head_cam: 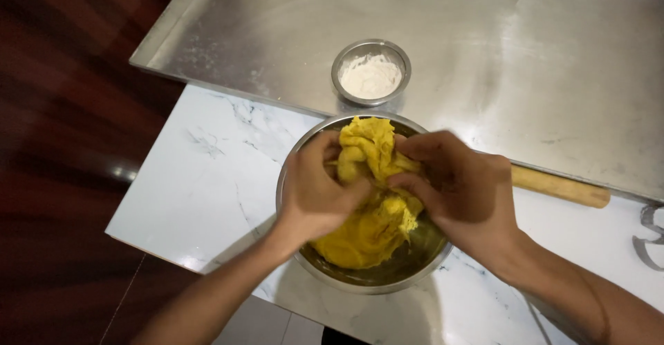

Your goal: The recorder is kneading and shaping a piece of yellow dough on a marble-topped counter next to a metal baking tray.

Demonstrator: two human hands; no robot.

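You are mid-knead: your left hand and right hand both have fingers curled tight into the yellow dough in the bowl at the counter's near edge, so next comes another fold and press.

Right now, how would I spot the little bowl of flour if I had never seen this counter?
Find the big steel tray covering the far side of the marble counter. Near its front edge, just beyond the large mixing bowl of yellow dough, sits the small flour bowl. It alone holds white powder, and no hands touch it.
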